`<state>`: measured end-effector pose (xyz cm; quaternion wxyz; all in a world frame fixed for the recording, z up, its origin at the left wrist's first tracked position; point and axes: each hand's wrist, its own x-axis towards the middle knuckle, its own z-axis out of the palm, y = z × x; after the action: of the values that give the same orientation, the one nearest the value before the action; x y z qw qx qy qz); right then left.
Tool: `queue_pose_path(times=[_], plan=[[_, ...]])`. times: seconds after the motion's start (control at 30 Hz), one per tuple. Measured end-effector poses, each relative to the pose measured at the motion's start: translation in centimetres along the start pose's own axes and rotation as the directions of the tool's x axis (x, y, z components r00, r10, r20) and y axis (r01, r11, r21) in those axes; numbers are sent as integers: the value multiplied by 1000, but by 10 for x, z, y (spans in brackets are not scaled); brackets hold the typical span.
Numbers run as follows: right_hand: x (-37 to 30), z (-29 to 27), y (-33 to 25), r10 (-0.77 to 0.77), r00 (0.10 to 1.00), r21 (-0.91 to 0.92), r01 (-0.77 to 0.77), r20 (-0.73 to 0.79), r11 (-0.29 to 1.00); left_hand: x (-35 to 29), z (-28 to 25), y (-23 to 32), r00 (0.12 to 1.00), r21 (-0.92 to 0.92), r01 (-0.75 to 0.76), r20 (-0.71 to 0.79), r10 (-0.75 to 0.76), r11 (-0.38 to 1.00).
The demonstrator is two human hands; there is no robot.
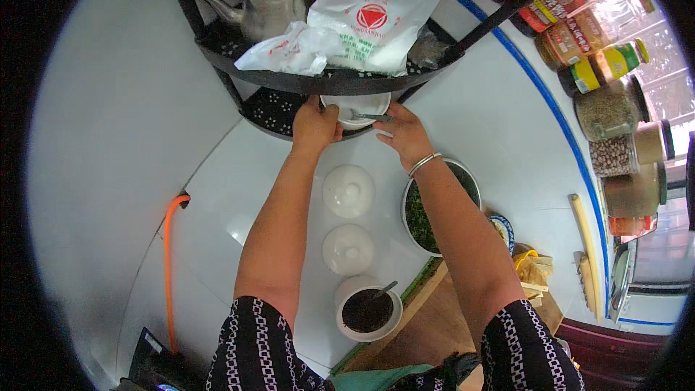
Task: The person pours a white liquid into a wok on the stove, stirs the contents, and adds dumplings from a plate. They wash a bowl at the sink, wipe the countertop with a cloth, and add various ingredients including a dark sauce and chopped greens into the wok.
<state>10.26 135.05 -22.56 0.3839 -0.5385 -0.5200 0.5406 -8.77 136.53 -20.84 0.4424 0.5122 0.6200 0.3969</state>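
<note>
Tabletop: glossy white tiled surface, below both hands; hard and smooth, so a dropped bowl would likely chip.
Black metal corner rack: curved tiers; the upper tier hangs directly over the fingers. Judged advice: draw the bowl out level and low to clear that rim.
Small white ceramic bowl: sits on the lower shelf, between the two hands; smooth glazed wall.
Left hand: fingers curled against the bowl's left rim, gripping it.
Right hand: fingers pinched on the thin metal spoon lying across the bowl.
Technique: steady the rim with the left hand while working the spoon.
Steel bowl of dark greens: under the right wrist.
Two white domed lids: nearer the body than the fingers.
</note>
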Motion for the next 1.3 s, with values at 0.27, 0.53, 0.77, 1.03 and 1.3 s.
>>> queue_pose_path(times=[0.27,0.53,0.77,1.03,1.3], plan=[[-134,-4,-5,-75,992,65,82,-102,995,-89,-15,-3,994,-234,108,45,-100,966],[-397,-5,55,210,976,61,-206,-62,977,-317,-6,-6,996,-113,85,-24,-88,990],[-487,-80,-29,-82,925,212,170,-371,962,-431,123,121,841,-190,-147,493,223,971],[-659,-239,-59,-329,787,-137,303,-521,943,-568,279,206,594,-494,82,721,356,866],[-781,-448,-40,-132,670,155,350,-730,924,-631,463,283,453,-478,369,841,294,797]])
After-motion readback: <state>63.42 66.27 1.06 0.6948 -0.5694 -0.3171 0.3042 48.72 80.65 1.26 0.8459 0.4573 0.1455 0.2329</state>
